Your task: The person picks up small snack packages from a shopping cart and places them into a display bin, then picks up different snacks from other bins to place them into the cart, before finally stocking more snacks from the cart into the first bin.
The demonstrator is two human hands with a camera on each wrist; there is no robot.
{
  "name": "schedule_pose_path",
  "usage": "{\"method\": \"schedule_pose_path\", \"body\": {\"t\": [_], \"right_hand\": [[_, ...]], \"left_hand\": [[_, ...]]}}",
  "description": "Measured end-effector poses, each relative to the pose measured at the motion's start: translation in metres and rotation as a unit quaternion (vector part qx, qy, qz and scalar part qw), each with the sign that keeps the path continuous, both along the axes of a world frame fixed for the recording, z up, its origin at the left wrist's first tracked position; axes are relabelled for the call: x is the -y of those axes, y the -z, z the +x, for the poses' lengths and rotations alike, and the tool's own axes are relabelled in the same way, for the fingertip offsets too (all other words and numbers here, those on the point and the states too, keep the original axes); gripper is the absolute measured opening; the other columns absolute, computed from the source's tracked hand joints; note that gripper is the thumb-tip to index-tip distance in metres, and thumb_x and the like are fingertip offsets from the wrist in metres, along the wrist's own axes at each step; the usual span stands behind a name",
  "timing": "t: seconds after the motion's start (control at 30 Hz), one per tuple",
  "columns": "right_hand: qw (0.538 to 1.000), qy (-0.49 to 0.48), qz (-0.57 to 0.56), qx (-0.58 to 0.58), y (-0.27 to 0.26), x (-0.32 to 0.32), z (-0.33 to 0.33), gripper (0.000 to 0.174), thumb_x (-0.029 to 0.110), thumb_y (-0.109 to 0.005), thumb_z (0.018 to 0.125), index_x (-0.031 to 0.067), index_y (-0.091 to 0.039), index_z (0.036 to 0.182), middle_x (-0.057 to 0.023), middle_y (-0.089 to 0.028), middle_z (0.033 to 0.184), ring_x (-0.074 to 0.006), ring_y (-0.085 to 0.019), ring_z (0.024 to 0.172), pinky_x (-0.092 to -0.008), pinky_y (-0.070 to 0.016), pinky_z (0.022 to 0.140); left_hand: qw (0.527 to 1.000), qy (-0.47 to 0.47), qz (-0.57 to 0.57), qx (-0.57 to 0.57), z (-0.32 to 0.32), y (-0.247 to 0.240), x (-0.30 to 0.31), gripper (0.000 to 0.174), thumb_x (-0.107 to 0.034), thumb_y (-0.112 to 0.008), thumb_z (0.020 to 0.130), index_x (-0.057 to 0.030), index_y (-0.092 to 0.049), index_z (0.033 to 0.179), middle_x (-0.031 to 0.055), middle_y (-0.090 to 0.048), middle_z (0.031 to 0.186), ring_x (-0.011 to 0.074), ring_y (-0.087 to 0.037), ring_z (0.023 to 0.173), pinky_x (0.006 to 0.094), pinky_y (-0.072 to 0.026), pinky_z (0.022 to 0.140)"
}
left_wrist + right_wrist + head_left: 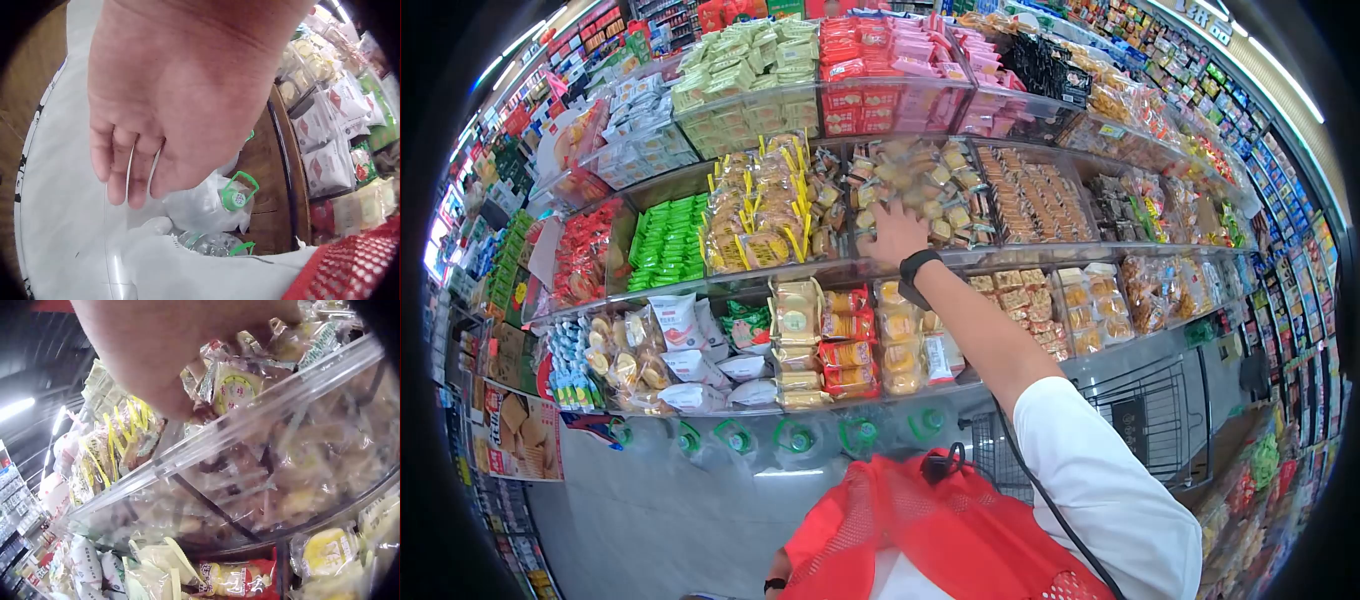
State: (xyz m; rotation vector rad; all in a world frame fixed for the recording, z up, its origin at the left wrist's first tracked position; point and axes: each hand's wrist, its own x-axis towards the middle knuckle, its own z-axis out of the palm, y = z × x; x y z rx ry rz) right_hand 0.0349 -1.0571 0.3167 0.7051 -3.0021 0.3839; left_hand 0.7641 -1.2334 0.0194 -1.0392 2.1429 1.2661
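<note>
My right hand (897, 235) reaches over the clear front of a middle-tier bin, its fingers spread at the small wrapped pastries (960, 215). In the right wrist view the hand (162, 356) hides part of the bin, and a wrapped pastry (236, 394) with a round printed label shows just past it. The fingertips are hidden there by the palm. My left hand (169, 100) hangs low over the grey floor with its fingers straight and nothing in it. Only the left wrist's dark band (775, 583) appears at the bottom of the head view.
A clear plastic guard (206, 440) runs along the bin front. Yellow-tied snack bags (755, 215) and brown wrapped sticks (1035, 195) flank the pastries. Below are gold packs (797, 320). Large green-capped bottles (797, 437) line the floor; a shopping cart (1150, 420) stands right.
</note>
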Motion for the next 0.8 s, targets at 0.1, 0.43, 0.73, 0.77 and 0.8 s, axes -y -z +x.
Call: {"method": "schedule_pose_path", "body": {"t": [0.1, 0.43, 0.73, 0.77, 0.8], "right_hand": [[0.999, 0.018, -0.022, 0.016, -0.002, 0.002, -0.002, 0.077, 0.042, -0.079, 0.078, 0.0232, -0.052, 0.147, -0.0205, -0.046, 0.151, -0.0484, -0.055, 0.129, -0.0647, -0.0429, 0.105], [0.990, -0.049, -0.131, -0.010, 0.019, -0.009, -0.012, 0.053, 0.032, -0.081, 0.068, 0.0197, -0.073, 0.119, -0.0160, -0.065, 0.125, -0.0434, -0.067, 0.111, -0.0536, -0.0525, 0.098], [0.884, -0.005, -0.468, 0.002, 0.033, -0.024, -0.085, 0.047, 0.019, -0.083, 0.069, 0.0038, -0.073, 0.112, -0.0162, -0.073, 0.113, -0.0320, -0.070, 0.105, -0.0407, -0.0551, 0.093], [0.860, 0.018, -0.508, 0.037, 0.026, -0.031, -0.084, 0.047, 0.019, -0.083, 0.070, 0.0031, -0.072, 0.113, -0.0152, -0.073, 0.112, -0.0294, -0.070, 0.103, -0.0394, -0.0554, 0.092], [0.833, 0.042, -0.548, 0.071, 0.010, -0.038, -0.082, 0.047, 0.019, -0.084, 0.071, 0.0024, -0.072, 0.113, -0.0142, -0.072, 0.112, -0.0269, -0.071, 0.101, -0.0381, -0.0557, 0.091]], "left_hand": [[1.000, -0.007, -0.007, -0.016, -0.008, -0.011, 0.000, 0.047, -0.041, -0.069, 0.091, 0.0004, -0.074, 0.113, 0.0264, -0.075, 0.109, 0.0402, -0.072, 0.104, 0.0442, -0.0563, 0.089], [0.999, -0.017, 0.047, 0.005, -0.033, -0.037, -0.004, 0.045, -0.036, -0.072, 0.090, 0.0037, -0.074, 0.112, 0.0229, -0.077, 0.105, 0.0305, -0.074, 0.102, 0.0394, -0.0553, 0.088], [0.995, -0.041, 0.091, 0.017, -0.104, -0.054, 0.011, 0.025, -0.019, -0.066, 0.096, 0.0000, -0.074, 0.111, 0.0127, -0.078, 0.105, 0.0201, -0.074, 0.096, 0.0334, -0.0577, 0.083], [0.992, -0.043, 0.115, 0.006, -0.133, -0.077, 0.010, 0.023, -0.016, -0.064, 0.098, -0.0016, -0.073, 0.113, 0.0105, -0.077, 0.107, 0.0188, -0.073, 0.099, 0.0324, -0.0570, 0.083], [0.990, -0.043, 0.138, -0.006, -0.160, -0.093, 0.010, 0.021, -0.014, -0.062, 0.100, -0.0032, -0.072, 0.116, 0.0082, -0.077, 0.108, 0.0176, -0.073, 0.101, 0.0315, -0.0564, 0.084]]}}
